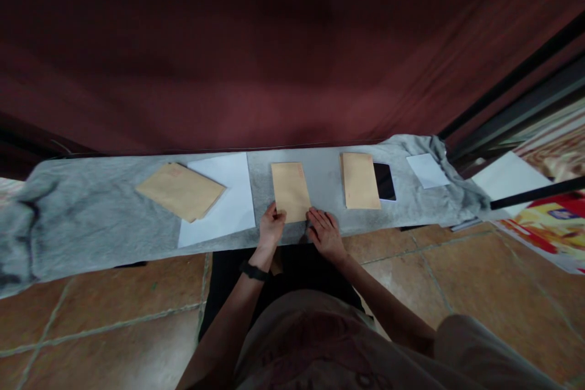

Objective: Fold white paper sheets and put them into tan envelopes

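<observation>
A brown paper envelope [291, 191] lies upright in front of me on the grey cloth, with small reddish print near its top right corner. My left hand [273, 226], a dark band on its wrist, pinches the envelope's lower left corner. At the lower right corner, my right hand [326, 234] rests with its fingers stretched out flat, fingertips touching the edge. To the right sits a stack of brown envelopes [362, 181]. More brown envelopes [180, 190] lie slanted on the left, partly covering white paper sheets [233, 195].
Grey cloth [91, 219] covers the long narrow surface. A dark-screened phone [384, 181] lies partly under the right stack, and a small white paper [428, 170] lies farther right. A dark red curtain [292, 109] hangs behind. A black metal bar [539, 192] juts in at right.
</observation>
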`<state>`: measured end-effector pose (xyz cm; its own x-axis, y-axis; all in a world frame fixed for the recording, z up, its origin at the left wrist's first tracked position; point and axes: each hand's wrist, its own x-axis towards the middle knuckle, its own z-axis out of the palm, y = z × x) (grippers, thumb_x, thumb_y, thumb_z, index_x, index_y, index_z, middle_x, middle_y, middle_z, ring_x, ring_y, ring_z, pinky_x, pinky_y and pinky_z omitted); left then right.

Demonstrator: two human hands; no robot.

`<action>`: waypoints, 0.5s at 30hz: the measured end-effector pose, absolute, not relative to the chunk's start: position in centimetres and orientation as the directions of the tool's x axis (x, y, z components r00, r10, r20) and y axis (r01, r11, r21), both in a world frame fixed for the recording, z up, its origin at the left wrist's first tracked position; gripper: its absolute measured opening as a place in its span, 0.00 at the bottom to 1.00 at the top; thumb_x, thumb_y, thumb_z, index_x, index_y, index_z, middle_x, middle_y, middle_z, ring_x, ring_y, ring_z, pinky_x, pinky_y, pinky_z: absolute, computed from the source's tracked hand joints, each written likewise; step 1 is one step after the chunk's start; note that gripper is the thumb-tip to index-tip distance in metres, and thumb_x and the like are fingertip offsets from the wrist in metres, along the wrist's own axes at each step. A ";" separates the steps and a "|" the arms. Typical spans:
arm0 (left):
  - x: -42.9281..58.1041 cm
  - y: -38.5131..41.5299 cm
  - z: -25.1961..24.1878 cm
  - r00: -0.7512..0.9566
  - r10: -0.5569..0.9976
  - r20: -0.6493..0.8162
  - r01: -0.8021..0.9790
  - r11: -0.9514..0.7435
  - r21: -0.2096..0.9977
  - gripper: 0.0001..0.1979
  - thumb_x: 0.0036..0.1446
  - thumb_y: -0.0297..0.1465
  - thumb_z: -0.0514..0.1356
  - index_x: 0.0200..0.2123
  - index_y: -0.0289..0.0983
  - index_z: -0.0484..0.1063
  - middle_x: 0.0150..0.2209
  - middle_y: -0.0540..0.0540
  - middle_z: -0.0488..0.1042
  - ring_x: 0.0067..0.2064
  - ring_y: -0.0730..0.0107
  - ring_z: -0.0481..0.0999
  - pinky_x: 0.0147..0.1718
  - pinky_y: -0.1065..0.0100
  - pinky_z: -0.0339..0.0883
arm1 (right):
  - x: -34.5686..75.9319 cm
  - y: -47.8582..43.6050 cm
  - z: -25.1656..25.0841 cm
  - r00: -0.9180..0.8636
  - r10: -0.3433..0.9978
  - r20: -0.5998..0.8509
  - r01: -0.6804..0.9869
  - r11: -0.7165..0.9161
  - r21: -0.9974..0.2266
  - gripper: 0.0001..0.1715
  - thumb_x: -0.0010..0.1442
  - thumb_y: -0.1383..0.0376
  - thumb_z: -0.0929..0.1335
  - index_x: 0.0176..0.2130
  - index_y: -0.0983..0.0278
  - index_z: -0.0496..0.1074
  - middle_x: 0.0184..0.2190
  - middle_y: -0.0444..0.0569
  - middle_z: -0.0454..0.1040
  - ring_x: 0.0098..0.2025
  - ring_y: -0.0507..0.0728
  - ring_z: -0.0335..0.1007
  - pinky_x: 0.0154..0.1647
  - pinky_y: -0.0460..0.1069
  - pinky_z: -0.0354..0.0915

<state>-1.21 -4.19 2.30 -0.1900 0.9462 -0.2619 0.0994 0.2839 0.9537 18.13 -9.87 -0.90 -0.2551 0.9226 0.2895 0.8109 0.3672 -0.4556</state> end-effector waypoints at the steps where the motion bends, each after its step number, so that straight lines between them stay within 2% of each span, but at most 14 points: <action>1: -1.2 -4.3 2.5 -0.179 0.938 -0.298 0.050 0.311 0.949 0.16 0.50 0.30 0.63 0.45 0.37 0.77 0.32 0.48 0.78 0.30 0.69 0.77 0.27 0.70 0.71 | 18.2 -9.9 -0.8 -0.228 0.929 0.291 0.782 0.353 -0.514 0.28 0.72 0.63 0.59 0.68 0.64 0.63 0.67 0.55 0.67 0.69 0.62 0.61 0.71 0.63 0.55; 4: -1.1 -4.9 3.1 -0.162 0.916 -0.366 -0.115 0.351 0.929 0.17 0.48 0.32 0.66 0.43 0.37 0.77 0.38 0.45 0.80 0.34 0.67 0.80 0.28 0.68 0.74 | 18.5 -10.1 -0.9 -0.032 0.966 0.255 0.618 0.219 -0.755 0.27 0.72 0.57 0.59 0.65 0.63 0.65 0.65 0.58 0.69 0.66 0.62 0.65 0.67 0.61 0.63; 6: -0.7 -5.3 3.3 -0.168 0.921 -0.352 -0.171 0.324 0.930 0.16 0.47 0.34 0.67 0.42 0.37 0.77 0.39 0.44 0.81 0.37 0.65 0.81 0.30 0.67 0.76 | 18.7 -10.4 -1.1 0.143 0.984 0.103 0.380 0.041 -0.924 0.27 0.70 0.51 0.61 0.60 0.62 0.68 0.58 0.59 0.74 0.59 0.63 0.72 0.61 0.61 0.69; 7: -0.5 -5.5 3.4 -0.167 0.925 -0.341 -0.190 0.310 0.932 0.17 0.47 0.35 0.68 0.42 0.38 0.77 0.39 0.44 0.81 0.38 0.64 0.81 0.31 0.66 0.76 | 18.9 -10.6 -1.3 0.193 0.981 -0.003 0.240 -0.050 -0.970 0.28 0.69 0.48 0.62 0.57 0.62 0.70 0.54 0.59 0.77 0.54 0.63 0.75 0.57 0.61 0.72; 9: 0.2 -5.9 3.5 -0.147 0.934 -0.327 -0.221 0.291 0.931 0.18 0.47 0.36 0.68 0.43 0.38 0.77 0.38 0.45 0.81 0.39 0.64 0.81 0.32 0.65 0.77 | 19.0 -10.9 -1.5 0.190 0.965 -0.182 0.023 -0.190 -0.981 0.29 0.66 0.43 0.63 0.51 0.62 0.72 0.44 0.57 0.80 0.44 0.62 0.80 0.46 0.60 0.77; 11: 1.1 -6.3 3.4 -0.103 0.941 -0.322 -0.248 0.289 0.925 0.19 0.47 0.35 0.69 0.44 0.38 0.77 0.37 0.46 0.81 0.37 0.64 0.81 0.31 0.66 0.77 | 18.9 -11.0 -1.5 0.111 0.960 -0.258 -0.056 -0.253 -0.966 0.31 0.66 0.40 0.62 0.45 0.62 0.74 0.37 0.55 0.81 0.37 0.61 0.81 0.38 0.59 0.78; 15: 2.7 -7.1 2.7 -0.035 0.943 -0.331 -0.263 0.311 0.913 0.18 0.48 0.34 0.69 0.44 0.38 0.77 0.34 0.48 0.80 0.34 0.67 0.80 0.30 0.67 0.76 | 18.3 -10.8 -1.2 0.035 0.945 -0.326 -0.247 -0.308 -0.919 0.28 0.63 0.40 0.66 0.39 0.61 0.74 0.35 0.54 0.82 0.36 0.62 0.82 0.40 0.61 0.80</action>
